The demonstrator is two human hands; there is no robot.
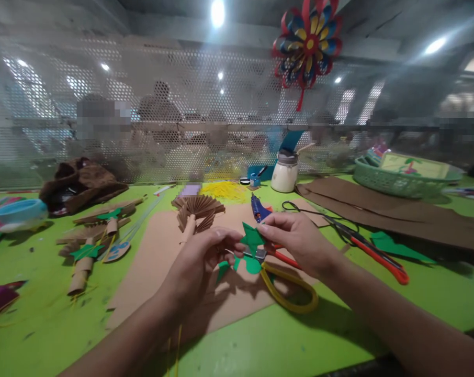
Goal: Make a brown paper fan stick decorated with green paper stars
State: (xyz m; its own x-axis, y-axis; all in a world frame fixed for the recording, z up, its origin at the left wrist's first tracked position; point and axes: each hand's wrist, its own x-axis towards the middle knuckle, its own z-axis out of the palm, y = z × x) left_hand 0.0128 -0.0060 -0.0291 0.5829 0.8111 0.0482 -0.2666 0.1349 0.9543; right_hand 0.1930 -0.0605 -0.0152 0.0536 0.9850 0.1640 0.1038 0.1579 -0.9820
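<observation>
Green paper is forming a small star (253,239), and the right hand (300,241) is holding it, its grip closing with thumb and fingertips upon the upper right edge. The star is hanging in front of this grip, on its left side, between the two hands and above the desk (237,353). The left hand (201,256) is waiting just beside the star's left edge with its fingers half curling; whether this second grip is pinching the edge, I cannot tell.

Below the star, green scraps (254,265) and scissors with a yellow handle (314,305) are lying over a flat brown sheet (143,283). A red handle (287,258) is showing under the right hand. Behind the star, a blue glue gun (260,211) is resting, and beyond the left hand a pleated brown paper fan (200,205) is spreading.

Farther to the left, two brown paper figures, a nearer one (80,275) and a farther one (112,226), are each carrying a green star. On the right, a long red-handled tool (378,260) is lying near another green piece (402,249). At the back, a white jar (284,175) is standing, and a green basket (402,182) is sitting behind dark brown sheets (409,222).
</observation>
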